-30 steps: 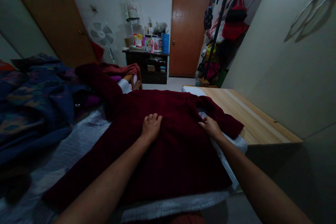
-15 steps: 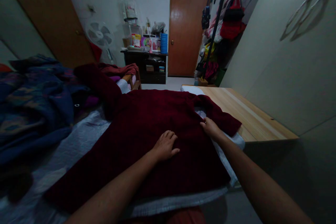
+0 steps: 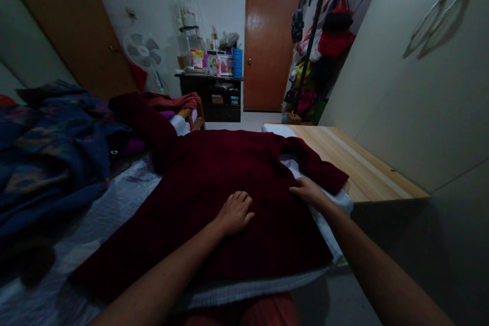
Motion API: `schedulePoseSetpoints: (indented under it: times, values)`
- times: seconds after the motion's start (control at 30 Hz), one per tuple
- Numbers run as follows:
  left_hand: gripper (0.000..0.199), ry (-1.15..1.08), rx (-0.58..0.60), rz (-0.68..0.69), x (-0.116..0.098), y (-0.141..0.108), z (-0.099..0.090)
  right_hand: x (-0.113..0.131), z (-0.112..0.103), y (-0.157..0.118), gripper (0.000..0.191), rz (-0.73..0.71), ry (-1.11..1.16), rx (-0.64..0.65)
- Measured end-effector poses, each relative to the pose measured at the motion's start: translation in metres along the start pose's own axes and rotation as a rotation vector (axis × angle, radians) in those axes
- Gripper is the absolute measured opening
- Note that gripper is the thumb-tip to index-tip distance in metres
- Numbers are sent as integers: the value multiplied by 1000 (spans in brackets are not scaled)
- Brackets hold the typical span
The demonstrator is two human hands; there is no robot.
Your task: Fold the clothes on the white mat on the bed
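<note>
A dark red coat (image 3: pixel 229 163) lies spread over the pale bedding, its sleeves reaching out to both sides. My left hand (image 3: pixel 235 211) rests on the middle of it, palm down, with the thumb apart from the fingers. At the coat's right edge, just below the right sleeve (image 3: pixel 317 163), my right hand (image 3: pixel 305 191) pinches the fabric between thumb and fingers. The left sleeve (image 3: pixel 147 122) lies bent up toward the heaped clothes.
Blue patterned bedding or clothing (image 3: pixel 53 147) is piled on the left. A wooden board (image 3: pixel 367 173) extends on the right beside a pale cabinet (image 3: pixel 431 91). Farther back are a white fan (image 3: pixel 144 51), a dark low cabinet (image 3: pixel 208 99) and a wooden door (image 3: pixel 271 46).
My right hand has slid a little down along the coat's edge. My left hand has shifted slightly left and toward me over the fabric.
</note>
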State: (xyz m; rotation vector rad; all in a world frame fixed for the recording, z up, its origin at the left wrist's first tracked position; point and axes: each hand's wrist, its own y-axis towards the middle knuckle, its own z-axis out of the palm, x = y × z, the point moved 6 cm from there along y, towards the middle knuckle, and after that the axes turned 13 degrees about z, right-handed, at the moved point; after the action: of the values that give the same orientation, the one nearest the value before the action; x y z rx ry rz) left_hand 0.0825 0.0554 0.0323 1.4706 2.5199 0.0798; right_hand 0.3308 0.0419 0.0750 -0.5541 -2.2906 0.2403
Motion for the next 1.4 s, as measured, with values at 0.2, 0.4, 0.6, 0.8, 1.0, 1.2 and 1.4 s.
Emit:
schedulePoseSetpoints:
  times: [0.2,0.4,0.6,0.8,1.0,1.2,1.4]
  values:
    - [29,-24,-29,34,-1,-7,3,0,-7,-9,18,-38,-133,-306]
    - [51,-88,46,81,-8,-20,8,-3,-7,-15,26,61,-457,-325]
    - [53,-141,93,122,-24,-25,7,56,-13,12,45,37,-529,-431]
    - [56,-170,65,137,-25,-27,10,83,-7,67,44,141,-389,-401]
    - [56,-225,58,138,-27,-30,11,63,-23,94,36,185,-338,-444]
    - [54,-281,50,142,-11,-22,-2,58,-12,88,38,191,-383,-529]
    - [47,43,-132,-169,69,-9,-28,121,31,56,48,-154,-431,-762]
